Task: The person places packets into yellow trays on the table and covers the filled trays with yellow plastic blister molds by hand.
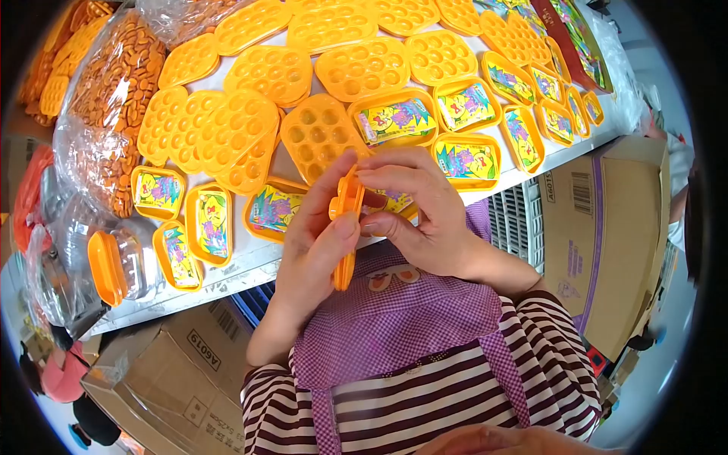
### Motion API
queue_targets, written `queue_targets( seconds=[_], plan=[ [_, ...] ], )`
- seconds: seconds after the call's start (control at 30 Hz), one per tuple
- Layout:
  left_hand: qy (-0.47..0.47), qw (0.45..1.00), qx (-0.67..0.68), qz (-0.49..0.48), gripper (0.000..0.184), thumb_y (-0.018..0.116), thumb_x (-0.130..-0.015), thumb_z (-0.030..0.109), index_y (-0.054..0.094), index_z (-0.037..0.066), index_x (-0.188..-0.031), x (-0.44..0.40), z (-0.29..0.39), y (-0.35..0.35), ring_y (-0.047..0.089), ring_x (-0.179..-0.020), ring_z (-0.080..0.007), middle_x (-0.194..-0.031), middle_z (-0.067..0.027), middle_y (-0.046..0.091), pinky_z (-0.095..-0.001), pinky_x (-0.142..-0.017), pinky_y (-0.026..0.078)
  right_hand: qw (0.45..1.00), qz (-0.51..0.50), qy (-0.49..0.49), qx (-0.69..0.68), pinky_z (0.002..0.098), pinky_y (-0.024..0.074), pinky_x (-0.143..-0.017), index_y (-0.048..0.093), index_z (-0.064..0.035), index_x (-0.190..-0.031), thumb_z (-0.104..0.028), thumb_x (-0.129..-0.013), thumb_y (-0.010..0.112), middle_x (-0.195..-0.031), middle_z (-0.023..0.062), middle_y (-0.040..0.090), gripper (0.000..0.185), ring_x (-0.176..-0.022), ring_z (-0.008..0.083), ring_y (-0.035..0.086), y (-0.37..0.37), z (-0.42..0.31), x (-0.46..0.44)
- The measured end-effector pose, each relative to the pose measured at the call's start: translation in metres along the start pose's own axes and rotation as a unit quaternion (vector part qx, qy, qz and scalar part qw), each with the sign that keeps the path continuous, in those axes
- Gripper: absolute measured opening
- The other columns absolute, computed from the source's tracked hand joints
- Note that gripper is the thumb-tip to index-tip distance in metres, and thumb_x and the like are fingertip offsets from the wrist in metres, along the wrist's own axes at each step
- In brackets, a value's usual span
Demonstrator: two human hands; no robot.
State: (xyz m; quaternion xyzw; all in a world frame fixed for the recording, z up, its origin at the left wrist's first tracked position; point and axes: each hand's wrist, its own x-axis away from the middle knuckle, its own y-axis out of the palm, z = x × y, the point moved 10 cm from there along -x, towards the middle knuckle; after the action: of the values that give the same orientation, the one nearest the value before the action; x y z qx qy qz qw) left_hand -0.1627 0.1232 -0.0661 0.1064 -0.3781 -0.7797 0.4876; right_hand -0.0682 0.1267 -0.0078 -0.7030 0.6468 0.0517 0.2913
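Between both hands, in front of the purple checked apron, is an orange plastic piece [348, 220] with a small round knob, held on edge. My left hand [315, 235] pinches it with the thumb on its face. The fingertips of my right hand [425, 208] press on its upper right side. Just behind the hands lies an orange tray with round hollows [318, 136]. Orange boxes with colourful printed cards, such as one [274, 211] left of my left hand and another [468, 161] beyond my right hand, stand around them on the table.
Stacks of orange hollowed trays [330, 26] cover the back of the table [227, 287]. A clear bag of small orange pieces [125, 91] lies at the left. Cardboard boxes [607, 227] stand below the table edge, and a person in pink [62, 375] is at the lower left.
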Motion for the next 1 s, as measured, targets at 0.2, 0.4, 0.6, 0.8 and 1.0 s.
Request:
queue_targets(
  seconds=[0.2,0.4,0.6,0.8,1.0],
  plan=[
    [-0.01,1.0,0.029,0.001,0.059,0.049,-0.088,0.017,0.024,0.0,-0.139,0.0,-0.001,0.002,0.046,-0.115,-0.0198,-0.126,-0.0139,0.045,-0.0314,-0.096,0.038,0.999,0.034,0.005,-0.001,0.0336,0.0432,-0.079,0.057,-0.0054,-0.103,-0.008,-0.067,0.074,-0.102,0.011,0.054,0.04,-0.092,0.0267,0.052,-0.004,0.0,0.003],
    [-0.008,0.999,0.034,0.021,0.062,0.047,-0.088,0.028,0.024,-0.001,-0.138,0.0,-0.003,-0.001,0.04,-0.123,-0.0231,-0.131,-0.0163,0.041,-0.033,-0.102,0.032,0.998,0.026,-0.003,-0.058,0.0349,0.0433,-0.077,0.052,-0.0063,-0.084,-0.003,-0.067,0.072,-0.094,0.0101,0.054,0.027,-0.09,0.0263,0.052,-0.006,0.008,0.008],
    [0.041,0.993,-0.014,0.109,0.066,0.049,-0.086,0.038,0.027,0.0,-0.136,-0.002,0.017,-0.025,0.046,-0.115,-0.0279,-0.126,-0.0169,0.043,-0.0424,-0.096,0.039,0.976,0.144,0.149,-0.069,0.0274,0.0448,-0.063,0.051,-0.0048,-0.082,-0.003,-0.074,0.068,-0.083,0.0036,0.054,0.02,-0.071,0.0128,0.052,-0.067,0.046,0.003],
    [0.072,0.99,-0.009,0.125,0.069,0.051,-0.084,0.041,0.028,0.001,-0.136,-0.004,0.029,-0.028,0.048,-0.113,-0.032,-0.122,-0.0173,0.045,-0.0458,-0.093,0.041,0.954,0.112,0.255,0.111,0.0214,0.041,-0.059,0.055,-0.0001,-0.093,-0.01,-0.079,0.067,-0.07,-0.0002,0.052,0.02,-0.064,0.007,0.047,-0.108,0.088,-0.021],
    [0.082,0.991,-0.01,0.109,0.073,0.05,-0.082,0.044,0.027,0.001,-0.137,-0.003,0.033,-0.029,0.047,-0.114,-0.0328,-0.124,-0.0174,0.044,-0.0457,-0.094,0.04,0.965,0.149,0.201,0.075,0.0201,0.0412,-0.06,0.06,-0.0034,-0.097,-0.008,-0.084,0.061,-0.075,-0.0006,0.055,0.014,-0.067,0.0045,0.048,-0.13,0.096,-0.032]
  ],
)
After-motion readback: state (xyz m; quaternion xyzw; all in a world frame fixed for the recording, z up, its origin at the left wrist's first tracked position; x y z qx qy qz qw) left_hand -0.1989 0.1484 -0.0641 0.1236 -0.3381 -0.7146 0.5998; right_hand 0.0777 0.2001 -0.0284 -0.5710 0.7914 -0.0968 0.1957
